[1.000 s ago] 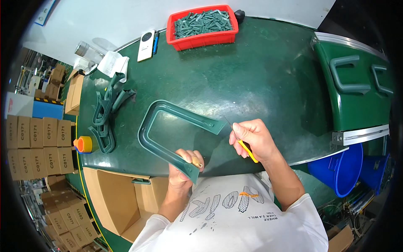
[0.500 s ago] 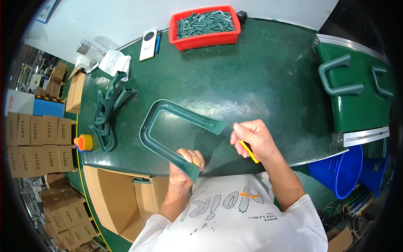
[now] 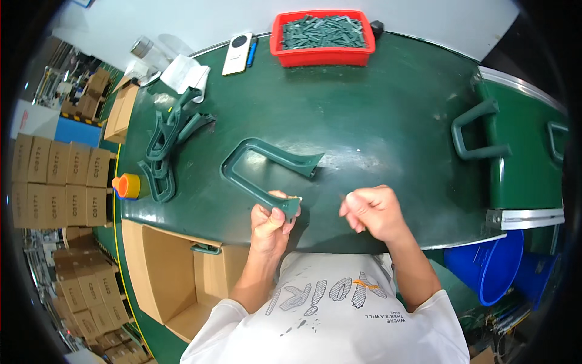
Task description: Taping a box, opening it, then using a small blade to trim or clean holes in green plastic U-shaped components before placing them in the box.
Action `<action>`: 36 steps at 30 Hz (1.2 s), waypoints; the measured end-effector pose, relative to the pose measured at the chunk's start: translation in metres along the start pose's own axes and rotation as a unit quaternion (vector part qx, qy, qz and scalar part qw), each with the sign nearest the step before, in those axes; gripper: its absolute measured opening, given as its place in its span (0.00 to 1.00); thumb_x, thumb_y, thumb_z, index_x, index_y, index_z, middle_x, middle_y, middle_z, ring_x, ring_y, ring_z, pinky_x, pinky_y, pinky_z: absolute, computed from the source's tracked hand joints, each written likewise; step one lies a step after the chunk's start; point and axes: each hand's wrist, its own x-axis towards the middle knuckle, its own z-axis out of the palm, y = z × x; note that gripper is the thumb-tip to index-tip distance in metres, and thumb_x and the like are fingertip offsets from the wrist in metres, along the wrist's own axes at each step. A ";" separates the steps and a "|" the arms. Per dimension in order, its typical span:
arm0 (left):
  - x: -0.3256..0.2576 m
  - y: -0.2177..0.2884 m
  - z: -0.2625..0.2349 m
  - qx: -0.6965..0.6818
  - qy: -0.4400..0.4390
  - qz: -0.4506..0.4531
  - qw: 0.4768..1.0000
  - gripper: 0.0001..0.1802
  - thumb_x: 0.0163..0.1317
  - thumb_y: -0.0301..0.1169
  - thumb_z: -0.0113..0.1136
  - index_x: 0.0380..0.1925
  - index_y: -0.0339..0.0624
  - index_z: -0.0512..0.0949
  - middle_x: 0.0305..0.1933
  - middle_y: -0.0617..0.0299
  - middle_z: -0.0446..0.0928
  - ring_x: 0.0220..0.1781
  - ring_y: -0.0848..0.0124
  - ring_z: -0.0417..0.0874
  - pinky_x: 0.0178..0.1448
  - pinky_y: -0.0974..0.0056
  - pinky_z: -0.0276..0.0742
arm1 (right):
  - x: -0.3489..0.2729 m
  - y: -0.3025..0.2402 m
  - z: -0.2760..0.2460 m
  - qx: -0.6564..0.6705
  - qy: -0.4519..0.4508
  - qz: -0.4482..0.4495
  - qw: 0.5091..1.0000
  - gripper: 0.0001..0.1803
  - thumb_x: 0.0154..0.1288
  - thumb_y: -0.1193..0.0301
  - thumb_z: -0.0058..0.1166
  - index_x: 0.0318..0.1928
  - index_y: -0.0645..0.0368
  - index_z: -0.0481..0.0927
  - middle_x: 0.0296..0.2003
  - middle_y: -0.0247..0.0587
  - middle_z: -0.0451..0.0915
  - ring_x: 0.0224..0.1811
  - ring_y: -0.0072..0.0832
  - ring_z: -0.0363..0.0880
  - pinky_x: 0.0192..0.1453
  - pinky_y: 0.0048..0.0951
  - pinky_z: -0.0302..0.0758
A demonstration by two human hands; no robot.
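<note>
Head view: a red tray [image 3: 324, 57] full of short green strips [image 3: 324, 32] stands at the top of the frame, on the far side of the green desk [image 3: 394, 103]. Left of it lie a white phone [image 3: 237, 53] and a blue pen [image 3: 251, 53], then white paper [image 3: 185, 76] and a clear jar [image 3: 150, 53] at upper left. A pile of green handles [image 3: 160, 130] takes up the desk's left side, an orange roll [image 3: 123, 184] just below it. Mid-frame, the left hand [image 3: 270, 227] is closed around one end of a U-shaped handle [image 3: 251, 187], its other end pointing right. The right hand [image 3: 377, 212], fingers curled, is apart from that handle; I cannot tell whether it grips anything.

Half a second ago a yellow-handled tool showed in the right hand; now it is out of sight. The held handle is turned differently, and the loose handle [image 3: 461, 142] at right has slid left, jutting past the end of the conveyor [image 3: 521, 176].

The near edge of the desk runs just in front of the shirt [image 3: 339, 327]; an open carton [image 3: 157, 267] sits below it at lower left, blue bins [image 3: 497, 267] at lower right. Desktop stretches from the hands up to the tray, bounded by the pile and the conveyor.
</note>
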 end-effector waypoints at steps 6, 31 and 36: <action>-0.003 0.003 0.010 0.099 0.069 0.053 0.991 0.26 0.48 0.39 0.73 0.43 0.39 0.73 0.38 0.51 0.79 0.27 0.76 0.72 0.24 0.73 0.63 | -0.002 0.008 0.007 -0.014 0.038 0.022 0.999 0.22 0.71 0.60 0.46 0.24 0.63 0.78 0.13 0.30 0.72 0.14 0.15 0.67 0.17 0.20 0.63; -0.079 0.105 -0.115 0.212 0.522 0.384 0.732 0.11 0.59 0.31 0.62 0.34 0.39 0.72 0.27 0.64 0.74 0.26 0.80 0.72 0.27 0.71 0.68 | 0.018 0.061 0.019 0.151 0.150 0.127 0.969 0.21 0.72 0.60 0.42 0.25 0.62 0.71 0.11 0.34 0.65 0.08 0.22 0.61 0.11 0.21 0.55; -0.171 0.125 -0.216 0.336 0.741 0.160 0.559 0.12 0.55 0.34 0.61 0.25 0.35 0.74 0.23 0.56 0.76 0.23 0.69 0.77 0.28 0.62 0.72 | 0.023 0.064 0.018 0.143 0.142 0.122 0.972 0.20 0.72 0.59 0.42 0.27 0.62 0.72 0.11 0.34 0.65 0.08 0.22 0.60 0.11 0.21 0.54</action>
